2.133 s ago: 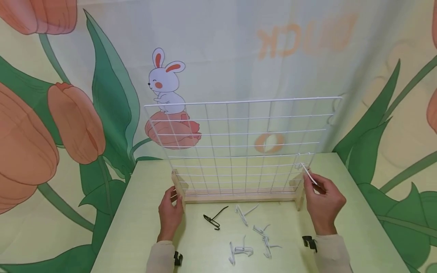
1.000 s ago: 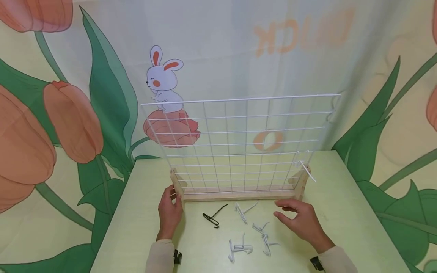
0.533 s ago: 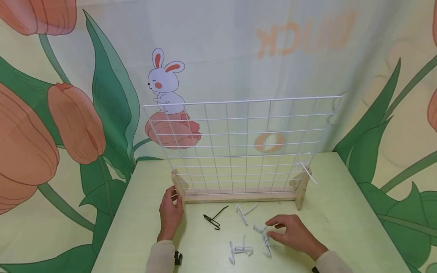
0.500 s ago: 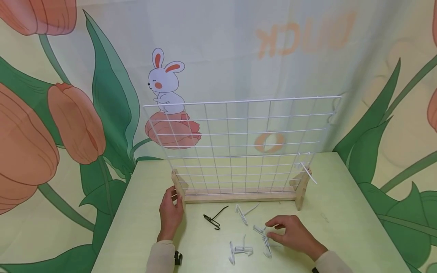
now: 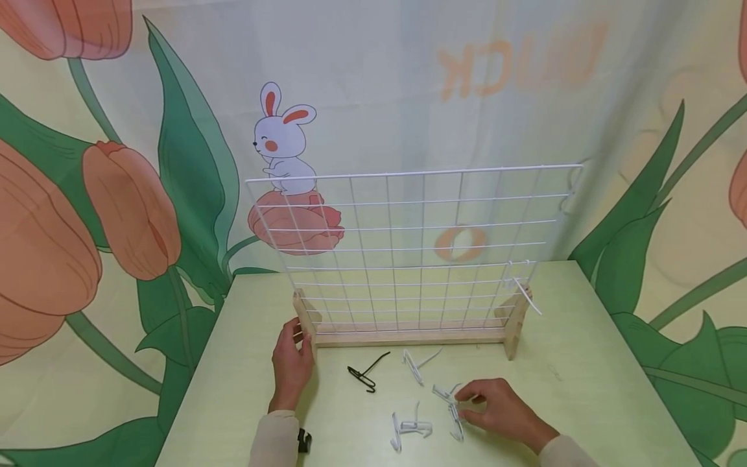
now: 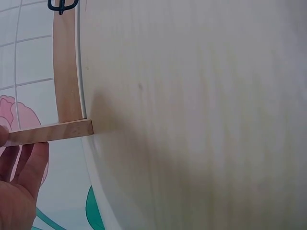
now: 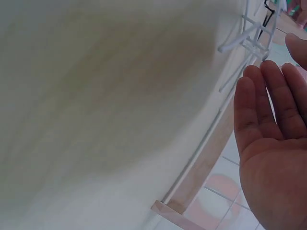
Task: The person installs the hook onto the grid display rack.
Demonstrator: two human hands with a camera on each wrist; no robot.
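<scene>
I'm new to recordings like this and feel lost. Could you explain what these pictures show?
There is no machine, just a person's left hand and right hand, both bare. The wide picture comes from a camera on the head; the other two come from cameras on the left and right wrists.

On the table is a wire grid in a wooden stand. A single hook, white, hangs near the grid's right end. In front of the stand lie a black hook and several white hooks.

The left hand grips the stand's left end. The right hand is at the white hooks; whether it touches one is hard to tell.
</scene>
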